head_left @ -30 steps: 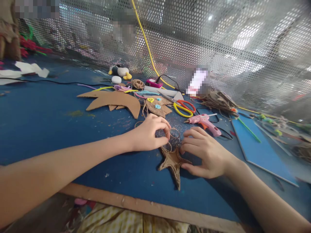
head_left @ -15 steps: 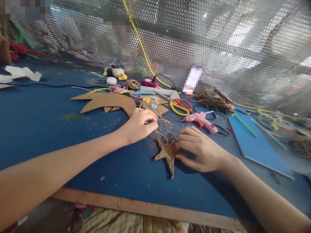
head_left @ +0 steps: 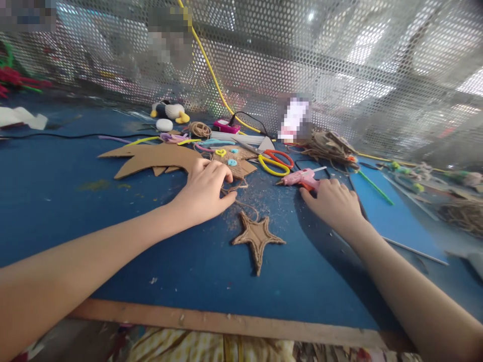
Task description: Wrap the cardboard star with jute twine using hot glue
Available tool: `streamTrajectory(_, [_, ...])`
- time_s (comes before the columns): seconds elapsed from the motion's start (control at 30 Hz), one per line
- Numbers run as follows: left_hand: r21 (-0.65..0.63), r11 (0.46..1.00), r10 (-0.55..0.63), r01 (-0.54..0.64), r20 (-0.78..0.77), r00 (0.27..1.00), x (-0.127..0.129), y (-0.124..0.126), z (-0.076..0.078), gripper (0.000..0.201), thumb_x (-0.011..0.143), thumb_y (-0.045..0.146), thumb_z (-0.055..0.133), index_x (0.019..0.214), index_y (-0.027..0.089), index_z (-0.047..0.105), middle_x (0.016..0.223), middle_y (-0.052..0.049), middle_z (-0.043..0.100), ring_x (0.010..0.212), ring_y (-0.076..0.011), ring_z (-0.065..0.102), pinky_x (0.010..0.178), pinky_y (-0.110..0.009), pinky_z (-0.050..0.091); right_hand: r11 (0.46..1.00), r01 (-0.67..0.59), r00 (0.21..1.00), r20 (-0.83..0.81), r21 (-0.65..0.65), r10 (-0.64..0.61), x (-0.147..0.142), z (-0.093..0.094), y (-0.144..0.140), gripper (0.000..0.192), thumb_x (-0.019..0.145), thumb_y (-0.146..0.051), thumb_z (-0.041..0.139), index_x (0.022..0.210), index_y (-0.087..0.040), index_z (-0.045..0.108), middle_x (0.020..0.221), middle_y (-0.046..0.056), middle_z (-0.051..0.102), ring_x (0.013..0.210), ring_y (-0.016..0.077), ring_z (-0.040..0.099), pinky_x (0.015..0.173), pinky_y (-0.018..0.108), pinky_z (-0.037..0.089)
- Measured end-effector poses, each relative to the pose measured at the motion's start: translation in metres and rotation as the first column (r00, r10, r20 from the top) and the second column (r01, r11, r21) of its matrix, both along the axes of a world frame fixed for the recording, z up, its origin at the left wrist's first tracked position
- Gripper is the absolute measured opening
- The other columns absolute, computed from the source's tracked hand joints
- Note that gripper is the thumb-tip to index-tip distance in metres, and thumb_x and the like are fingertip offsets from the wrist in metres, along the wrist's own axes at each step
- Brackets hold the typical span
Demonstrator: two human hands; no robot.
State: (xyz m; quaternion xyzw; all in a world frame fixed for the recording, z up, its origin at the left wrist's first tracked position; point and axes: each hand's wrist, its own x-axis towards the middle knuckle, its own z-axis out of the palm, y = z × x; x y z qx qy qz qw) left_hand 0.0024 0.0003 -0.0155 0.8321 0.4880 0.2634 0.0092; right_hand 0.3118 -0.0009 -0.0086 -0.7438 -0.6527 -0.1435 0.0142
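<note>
Twine (head_left: 247, 205) runs from the left hand (head_left: 204, 190) down to the star (head_left: 257, 237), a cardboard shape wrapped in the same cord, lying flat on the blue counter (head_left: 56, 201) between the two forearms. Left fingers (head_left: 222, 173) are curled shut, pinching that loose end beside the bigger wrapped cutout (head_left: 234, 163). Over to the right hand (head_left: 334, 203): it lies on the rear of the pink glue gun (head_left: 302, 177), fingers bent over the handle, though I cannot tell whether they have closed round it. The nozzle points away toward the yellow scissors (head_left: 273, 162).

Risks, as I judge them: the star is held by neither hand, so any tug on the cord could drag it sideways or peel a wrap loose. The gun's black cord (head_left: 305, 163) loops close to the scissors and could snag. A hot tip near bare fingers is a burn hazard too.

Containers? None in sight; the twine ball (head_left: 199, 129), the plain cardboard cutout (head_left: 151, 157) and the blue board (head_left: 392, 216) all lie straight on the counter.
</note>
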Motion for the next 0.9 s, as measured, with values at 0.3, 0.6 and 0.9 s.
streamTrajectory(0.3, [0.176,0.951,-0.238,0.254,-0.107,0.965,-0.004,-0.001,0.013,0.022,0.090,0.002,0.048,0.094,0.021,0.058,0.119,-0.008,0.058,0.115,-0.0268,0.049,0.103,-0.047,0.039,0.994,-0.102,0.993,-0.061,0.040,0.104,0.006,-0.006,0.013,0.034,0.096,-0.036,0.046,0.100,-0.007,0.063,0.098,0.023,0.070,0.093,0.0339,0.067,0.074,0.039,0.045])
streamTrajectory(0.6, [0.051,0.909,-0.394,0.414,-0.218,0.893,-0.004,-0.002,0.011,0.042,0.084,-0.007,0.044,0.079,0.023,0.074,0.133,-0.005,0.060,0.126,-0.0314,0.040,0.107,-0.055,0.036,0.989,-0.099,0.989,-0.095,0.107,0.109,0.007,-0.007,0.012,0.035,0.095,-0.040,0.046,0.109,-0.011,0.059,0.097,0.019,0.069,0.087,0.0325,0.066,0.069,0.038,0.042])
streamTrajectory(0.9, [0.047,0.898,-0.425,0.437,-0.163,0.891,-0.004,-0.005,0.009,0.038,0.087,-0.001,0.049,0.099,0.024,0.076,0.132,-0.008,0.062,0.127,-0.0330,0.042,0.109,-0.056,0.037,0.885,-0.254,0.960,-0.013,0.389,0.281,0.010,0.008,0.004,0.040,0.095,-0.030,0.045,0.130,-0.015,0.054,0.114,0.020,0.061,0.109,0.0376,0.053,0.095,0.056,0.036])
